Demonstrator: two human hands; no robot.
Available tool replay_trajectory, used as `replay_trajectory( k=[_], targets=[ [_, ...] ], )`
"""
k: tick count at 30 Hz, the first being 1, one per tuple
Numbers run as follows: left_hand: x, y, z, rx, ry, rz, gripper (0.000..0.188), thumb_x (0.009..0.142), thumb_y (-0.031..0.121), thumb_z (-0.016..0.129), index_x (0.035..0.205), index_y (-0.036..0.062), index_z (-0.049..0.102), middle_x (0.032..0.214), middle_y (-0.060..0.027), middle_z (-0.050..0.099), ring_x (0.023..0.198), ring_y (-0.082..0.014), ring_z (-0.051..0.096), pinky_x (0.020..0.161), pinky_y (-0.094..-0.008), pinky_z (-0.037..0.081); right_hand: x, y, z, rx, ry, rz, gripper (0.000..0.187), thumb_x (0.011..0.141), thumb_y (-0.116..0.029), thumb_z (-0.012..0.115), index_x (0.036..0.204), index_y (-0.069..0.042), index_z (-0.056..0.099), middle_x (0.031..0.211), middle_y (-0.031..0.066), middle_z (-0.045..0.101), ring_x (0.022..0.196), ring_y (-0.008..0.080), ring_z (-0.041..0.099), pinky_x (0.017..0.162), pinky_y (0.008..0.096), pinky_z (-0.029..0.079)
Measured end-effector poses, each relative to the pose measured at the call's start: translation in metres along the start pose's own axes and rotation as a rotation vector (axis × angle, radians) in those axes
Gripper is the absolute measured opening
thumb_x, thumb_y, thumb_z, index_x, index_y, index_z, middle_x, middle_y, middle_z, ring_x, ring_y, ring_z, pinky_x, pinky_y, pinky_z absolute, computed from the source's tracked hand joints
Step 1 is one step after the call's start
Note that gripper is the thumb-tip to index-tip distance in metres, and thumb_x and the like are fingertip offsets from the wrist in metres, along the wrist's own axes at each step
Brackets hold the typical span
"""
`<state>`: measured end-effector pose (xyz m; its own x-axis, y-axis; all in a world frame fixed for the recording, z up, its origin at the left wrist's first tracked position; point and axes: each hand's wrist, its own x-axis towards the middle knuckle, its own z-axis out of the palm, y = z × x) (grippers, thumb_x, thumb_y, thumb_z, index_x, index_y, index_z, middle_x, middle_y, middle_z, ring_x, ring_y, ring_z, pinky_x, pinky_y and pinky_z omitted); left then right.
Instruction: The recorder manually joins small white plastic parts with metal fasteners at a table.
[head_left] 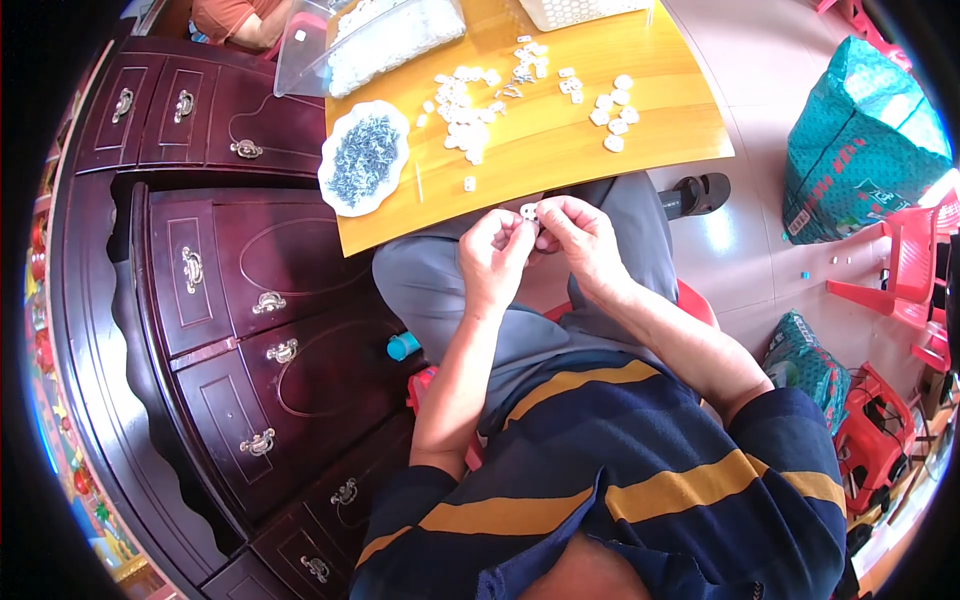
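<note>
Just off the near edge of the wooden table (pixel 660 130), above the person's lap, both hands meet around one small white piece (pixel 528 212). It is pale and squarish with softened corners, and its upturned face carries a few darker spots, too small to make out as holes or metal. The left hand (pixel 493 262) pinches it with the thumb against bent fingers; the right hand (pixel 588 245) grips it from the other side between thumb and fingertips, the remaining fingers curled in. On the table, close to its near edge, a single white block (pixel 469 184) lies by itself, and a thin pale stick (pixel 419 182) rests to the left of that. At the table's left edge stands a scalloped white dish (pixel 403 150), filled with a tangle of small grey-blue bits (pixel 365 160). Around the table's middle spreads a loose heap of white pieces (pixel 465 120), with small shiny metal parts (pixel 512 91) beside it; a smaller group of rounded white pieces (pixel 614 143) sits toward the table's right side. At the table's far edge are a clear bin (pixel 300 55), holding a bulky load of white pieces, and a perforated cream basket (pixel 585 12).
</note>
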<state>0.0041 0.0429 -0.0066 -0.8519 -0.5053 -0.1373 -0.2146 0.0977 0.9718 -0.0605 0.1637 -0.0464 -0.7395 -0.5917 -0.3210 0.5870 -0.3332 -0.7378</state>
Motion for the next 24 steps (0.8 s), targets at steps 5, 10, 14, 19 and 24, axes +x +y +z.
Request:
replay_trajectory(
  k=[5, 10, 14, 19, 24],
  targets=[
    [-0.005, -0.005, 0.007, -0.112, 0.02, -0.05, 0.009, 0.094, 0.007, 0.067, 0.088, 0.0013, 0.063, 0.075, 0.0016, 0.064, 0.062, -0.0029, 0.054, 0.053, -0.0181, 0.042, -0.001, 0.0, 0.001, 0.012, 0.016, -0.019, 0.018, 0.101, -0.023, 0.063, 0.101, -0.006, 0.068, 0.076, -0.003, 0.061, 0.066, 0.0031, 0.051, 0.059, 0.0188, 0.04],
    [-0.004, -0.004, 0.008, -0.127, 0.021, -0.056, 0.009, 0.094, 0.006, 0.067, 0.087, 0.0014, 0.063, 0.074, 0.0019, 0.063, 0.061, -0.0028, 0.054, 0.053, -0.0178, 0.041, 0.001, 0.001, -0.001, 0.02, 0.018, -0.019, 0.018, 0.101, -0.022, 0.062, 0.099, -0.005, 0.068, 0.074, -0.0028, 0.06, 0.064, 0.0034, 0.05, 0.058, 0.0188, 0.04],
    [-0.002, -0.002, 0.006, -0.079, 0.01, -0.022, 0.013, 0.094, 0.006, 0.068, 0.084, -0.0006, 0.063, 0.072, -0.001, 0.066, 0.059, -0.0043, 0.06, 0.052, -0.0193, 0.047, 0.001, 0.001, -0.001, 0.005, 0.024, -0.03, 0.019, 0.101, -0.022, 0.062, 0.099, -0.005, 0.069, 0.074, -0.0026, 0.061, 0.064, 0.0035, 0.051, 0.058, 0.019, 0.041],
    [-0.001, -0.004, 0.006, -0.095, 0.005, -0.044, 0.012, 0.093, 0.006, 0.068, 0.084, -0.0003, 0.063, 0.071, -0.0006, 0.065, 0.059, -0.0039, 0.059, 0.052, -0.0191, 0.046, 0.001, 0.002, -0.001, 0.002, 0.02, -0.05, 0.018, 0.101, -0.022, 0.062, 0.099, -0.005, 0.069, 0.075, -0.0026, 0.061, 0.064, 0.0033, 0.051, 0.058, 0.019, 0.041],
    [-0.003, -0.012, 0.011, -0.225, 0.042, -0.058, 0.012, 0.094, 0.005, 0.067, 0.084, 0.0004, 0.063, 0.07, 0.0003, 0.064, 0.056, -0.0031, 0.056, 0.049, -0.0184, 0.041, 0.0, 0.001, 0.001, 0.021, 0.023, -0.049, 0.019, 0.101, -0.022, 0.062, 0.099, -0.005, 0.069, 0.074, -0.0031, 0.061, 0.064, 0.0032, 0.051, 0.058, 0.0187, 0.041]
  ],
)
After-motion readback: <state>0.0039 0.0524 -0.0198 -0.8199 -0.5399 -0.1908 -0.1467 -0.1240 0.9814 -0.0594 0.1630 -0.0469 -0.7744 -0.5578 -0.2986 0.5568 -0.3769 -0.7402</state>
